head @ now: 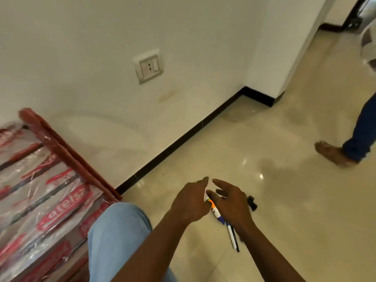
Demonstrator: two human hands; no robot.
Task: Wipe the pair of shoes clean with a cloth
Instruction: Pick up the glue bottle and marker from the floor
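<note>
White wall (101,37) fills the upper left, with a dark skirting (183,139) along its foot. Glossy cream floor (284,200) runs right and toward a doorway. Red rack (67,151) wrapped in printed plastic film stands at your left, against the wall. Your knee (118,226), in light denim, sits low centre just beside the rack. Another person's leg (364,131) in dark blue trousers, foot planted, stands at the right edge, well apart from you. Your left hand (191,200) and right hand (232,204) reach forward side by side over the floor, backs up; the fingers (201,182) of both are fairly straight and loosely spread, tips near each other, gripping nothing that shows. Wall socket (148,66) is above. On the floor under your hands lies a multicoloured marker (215,211); your right thumb crosses its end, contact unclear. A thin pen (232,236) lies next to it by your right wrist, and a small black piece (252,202) just beyond the right hand. No shoes and no cloth appear anywhere in view. Judgement: wiping has not started as far as this shows; you still need to locate the pair and a cloth, so the whole task remains.
</note>
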